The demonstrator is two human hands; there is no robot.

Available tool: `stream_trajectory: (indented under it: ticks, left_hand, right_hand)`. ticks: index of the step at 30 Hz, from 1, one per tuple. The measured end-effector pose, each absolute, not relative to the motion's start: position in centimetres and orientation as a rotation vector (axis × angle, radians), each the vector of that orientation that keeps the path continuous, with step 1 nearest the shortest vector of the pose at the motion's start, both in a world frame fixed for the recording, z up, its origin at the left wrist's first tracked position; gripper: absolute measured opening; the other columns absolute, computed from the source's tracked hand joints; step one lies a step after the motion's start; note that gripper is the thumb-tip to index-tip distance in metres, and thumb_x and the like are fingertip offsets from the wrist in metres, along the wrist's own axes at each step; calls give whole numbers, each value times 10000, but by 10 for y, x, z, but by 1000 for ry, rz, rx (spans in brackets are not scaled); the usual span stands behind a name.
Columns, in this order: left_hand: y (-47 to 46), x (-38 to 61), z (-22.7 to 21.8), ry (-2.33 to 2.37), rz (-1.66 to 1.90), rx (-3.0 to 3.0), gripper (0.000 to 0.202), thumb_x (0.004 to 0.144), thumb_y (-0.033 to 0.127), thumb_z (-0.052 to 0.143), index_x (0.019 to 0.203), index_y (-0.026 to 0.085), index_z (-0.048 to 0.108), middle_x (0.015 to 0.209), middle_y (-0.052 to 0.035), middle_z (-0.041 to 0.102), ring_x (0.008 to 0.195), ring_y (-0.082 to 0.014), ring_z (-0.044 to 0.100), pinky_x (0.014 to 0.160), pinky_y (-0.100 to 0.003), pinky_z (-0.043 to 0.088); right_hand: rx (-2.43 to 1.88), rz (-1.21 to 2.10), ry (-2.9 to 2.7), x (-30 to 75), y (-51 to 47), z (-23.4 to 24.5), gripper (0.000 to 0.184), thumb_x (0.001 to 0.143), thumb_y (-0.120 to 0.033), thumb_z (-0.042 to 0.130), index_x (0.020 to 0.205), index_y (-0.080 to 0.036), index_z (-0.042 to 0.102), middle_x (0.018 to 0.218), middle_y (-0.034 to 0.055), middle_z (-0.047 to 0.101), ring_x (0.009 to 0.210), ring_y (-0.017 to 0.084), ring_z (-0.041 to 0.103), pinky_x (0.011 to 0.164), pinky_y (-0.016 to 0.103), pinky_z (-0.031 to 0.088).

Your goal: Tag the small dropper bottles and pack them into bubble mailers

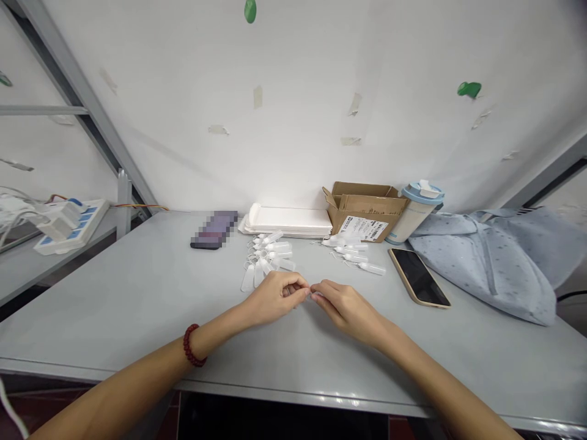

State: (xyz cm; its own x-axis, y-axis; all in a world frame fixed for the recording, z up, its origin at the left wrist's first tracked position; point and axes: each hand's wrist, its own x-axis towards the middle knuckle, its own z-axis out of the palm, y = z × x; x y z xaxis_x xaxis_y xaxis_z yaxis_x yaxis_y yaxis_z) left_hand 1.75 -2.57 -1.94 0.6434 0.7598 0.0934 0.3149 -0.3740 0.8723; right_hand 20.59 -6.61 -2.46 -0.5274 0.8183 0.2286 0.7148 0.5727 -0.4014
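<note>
My left hand (279,297) and my right hand (343,307) meet fingertip to fingertip above the grey table (284,360). Both pinch at something too small to make out; a hint of something pale shows at the right fingertips. A red beaded bracelet (194,346) circles my left wrist. Just beyond the left hand lies a cluster of small translucent plastic pieces with white ends and thin loops (268,256). Several similar translucent pieces (355,252) lie in a row past the right hand.
Along the wall stand white flat trays (288,220), an open cardboard box (367,211) and a blue-lidded cup (413,211). At right are a phone (419,277) and a grey-blue cloth bag (486,263). A blurred dark object (214,230) and a power strip (76,226) are left.
</note>
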Motion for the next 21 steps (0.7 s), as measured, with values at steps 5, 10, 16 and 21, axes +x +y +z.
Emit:
stream_trajectory:
  ticks: [5, 10, 16, 21]
  left_hand:
    - [-27, 18, -19, 844, 644, 1898, 228, 831, 313, 485, 804, 147, 639, 734, -21, 631, 604, -109, 554, 589, -218, 455]
    - [-27, 19, -18, 836, 648, 1803, 217, 824, 317, 497, 791, 144, 625, 732, -24, 638, 602, -109, 568, 578, -216, 462]
    - [-27, 19, -18, 866, 654, 1804, 209, 818, 312, 499, 780, 145, 619, 710, -19, 623, 593, -109, 563, 576, -216, 460]
    - [-25, 18, -21, 832, 627, 1827, 216, 824, 311, 489, 786, 147, 624, 720, -15, 617, 590, -103, 557, 573, -212, 462]
  right_hand:
    - [-1223, 325, -2439, 206, -66, -27, 211, 935, -223, 324, 860, -172, 514, 760, 44, 578, 587, 125, 510, 533, 241, 377]
    - [-1232, 314, -2466, 206, -66, -27, 197, 932, -208, 329, 854, -170, 506, 760, 40, 573, 591, 123, 508, 541, 239, 368]
    - [-1223, 325, -2458, 204, -67, -27, 189, 929, -207, 331, 858, -177, 503, 782, 45, 588, 599, 125, 524, 544, 241, 379]
    - [-1226, 327, -2465, 204, -67, -27, 198, 927, -205, 325, 852, -174, 505, 775, 52, 597, 595, 133, 530, 538, 250, 385]
